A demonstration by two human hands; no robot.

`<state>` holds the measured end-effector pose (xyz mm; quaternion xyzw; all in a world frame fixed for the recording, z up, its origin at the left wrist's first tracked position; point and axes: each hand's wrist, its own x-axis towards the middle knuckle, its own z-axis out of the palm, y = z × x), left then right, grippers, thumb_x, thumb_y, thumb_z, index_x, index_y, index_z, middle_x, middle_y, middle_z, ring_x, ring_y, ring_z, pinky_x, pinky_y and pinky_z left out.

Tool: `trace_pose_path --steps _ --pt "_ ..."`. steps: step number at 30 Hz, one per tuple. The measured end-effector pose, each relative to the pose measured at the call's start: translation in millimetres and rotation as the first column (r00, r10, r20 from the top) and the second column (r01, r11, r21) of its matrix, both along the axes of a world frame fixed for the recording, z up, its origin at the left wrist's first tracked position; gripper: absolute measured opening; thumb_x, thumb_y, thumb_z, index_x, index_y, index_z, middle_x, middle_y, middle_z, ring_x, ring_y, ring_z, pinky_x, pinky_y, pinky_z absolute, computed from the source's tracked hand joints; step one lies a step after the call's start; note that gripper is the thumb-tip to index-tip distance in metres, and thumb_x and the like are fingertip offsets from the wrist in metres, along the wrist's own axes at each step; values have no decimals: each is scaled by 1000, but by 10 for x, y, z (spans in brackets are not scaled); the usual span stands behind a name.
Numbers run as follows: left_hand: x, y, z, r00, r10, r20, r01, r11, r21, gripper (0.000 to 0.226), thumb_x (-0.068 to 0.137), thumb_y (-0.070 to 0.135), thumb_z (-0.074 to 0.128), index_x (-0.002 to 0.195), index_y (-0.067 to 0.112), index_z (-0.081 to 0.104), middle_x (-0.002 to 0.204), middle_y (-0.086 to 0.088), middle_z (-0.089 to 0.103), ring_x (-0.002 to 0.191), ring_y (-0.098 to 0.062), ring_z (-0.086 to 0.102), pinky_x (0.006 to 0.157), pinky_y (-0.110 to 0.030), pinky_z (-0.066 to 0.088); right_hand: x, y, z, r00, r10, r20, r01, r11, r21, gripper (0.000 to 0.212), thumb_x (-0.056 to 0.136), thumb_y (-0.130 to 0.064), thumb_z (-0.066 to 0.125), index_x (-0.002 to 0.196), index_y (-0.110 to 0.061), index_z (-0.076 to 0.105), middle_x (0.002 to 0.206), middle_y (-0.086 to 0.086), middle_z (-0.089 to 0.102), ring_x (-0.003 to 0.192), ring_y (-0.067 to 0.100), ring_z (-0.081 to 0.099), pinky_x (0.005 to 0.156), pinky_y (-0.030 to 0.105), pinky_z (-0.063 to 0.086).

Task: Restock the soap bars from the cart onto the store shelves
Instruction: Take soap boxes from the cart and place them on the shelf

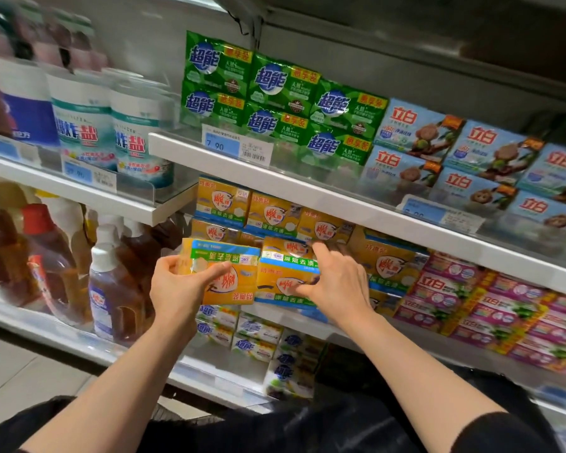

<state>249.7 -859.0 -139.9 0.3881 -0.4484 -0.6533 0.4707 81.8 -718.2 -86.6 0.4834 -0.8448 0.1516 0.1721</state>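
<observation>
Both my hands on yellow soap packs, mid-frame.

My left hand [180, 282] grips an upside-down yellow soap pack [221, 273]; my right hand [335, 282], arm extended, pinches a shelved pack [286, 273] between thumb and fingers.

Glossy plastic-wrapped yellow soap packs [221, 273], smooth white shelf edge [340, 204], clear plastic dividers [138, 188].

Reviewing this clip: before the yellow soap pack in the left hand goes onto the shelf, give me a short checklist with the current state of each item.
1. Left hand holds the yellow soap pack firmly: ok.
2. Pack right way up: not ok, its print is upside down.
3. Pack matches the yellow stack on this shelf: ok.
4. Right hand steadies the front packs: ok.
5. Free slot for the pack: cannot tell, the hands cover it.
</observation>
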Motion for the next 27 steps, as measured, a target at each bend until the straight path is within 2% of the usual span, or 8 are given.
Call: trace_pose_path --steps 3,7,11,14,19,21,23,27 --pt "12 -36 36 998 -14 -64 14 1000 -8 82 40 27 90 112 12 53 102 -11 70 87 -25 72 78 -46 58 -64 28 36 997 -40 -59 38 998 -46 48 73 -61 71 86 -23 44 77 -6 55 74 18 56 61 30 39" --pt "26 -118 51 989 -99 -108 94 994 -48 73 55 18 88 120 7 56 103 -11 72 89 -25 72 81 -48 57 -119 20 56 972 -71 -224 62 997 -44 36 82 -52 66 83 -20 50 76 2 65 70 25 63 56 29 41" --pt "-11 -122 69 981 -163 -107 153 984 -94 66 56 17 85 117 7 59 101 -10 73 87 -24 73 76 -41 59 -116 -49 -81 985 -27 -171 54 987 154 36 92 -37 58 122 -16 55 117 8 64 112 30 59 87 37 47" --pt "-51 -113 65 976 -192 -105 179 976 -121 69 57 17 84 120 9 57 104 -9 72 89 -23 72 73 -37 59 -221 -17 -225 954 -64 -293 137 962 237 44 86 -26 67 126 -12 58 127 11 62 125 29 52 105 38 38" --pt "-113 -80 92 943 -316 -102 293 936 -195 68 60 10 84 122 12 55 106 -10 71 93 -27 71 73 -37 59 -296 87 -298 897 23 -441 -10 999 34 30 46 -10 90 73 -13 75 76 10 73 72 26 72 59 31 57" --pt "-159 -42 112 910 -400 -108 371 902 -221 71 60 4 85 123 13 54 109 -12 71 96 -29 70 76 -39 59 -239 124 -314 951 91 -294 -127 986 -106 27 55 -11 89 75 -13 71 64 2 68 56 19 65 48 22 49" --pt "-216 20 130 877 -463 -124 430 875 -223 69 62 -1 82 124 13 54 110 -13 70 98 -31 69 76 -38 59 -164 162 -296 975 222 -21 -220 939 -265 46 71 -16 81 113 -13 64 99 -2 69 87 13 66 73 22 50" --pt "-341 199 177 840 -523 -147 495 848 -187 61 67 5 81 122 7 55 109 -16 70 100 -34 68 77 -38 58 -87 205 -207 706 486 516 -293 863 -411 97 69 -38 78 144 -43 19 147 -18 34 133 1 37 107 24 35"
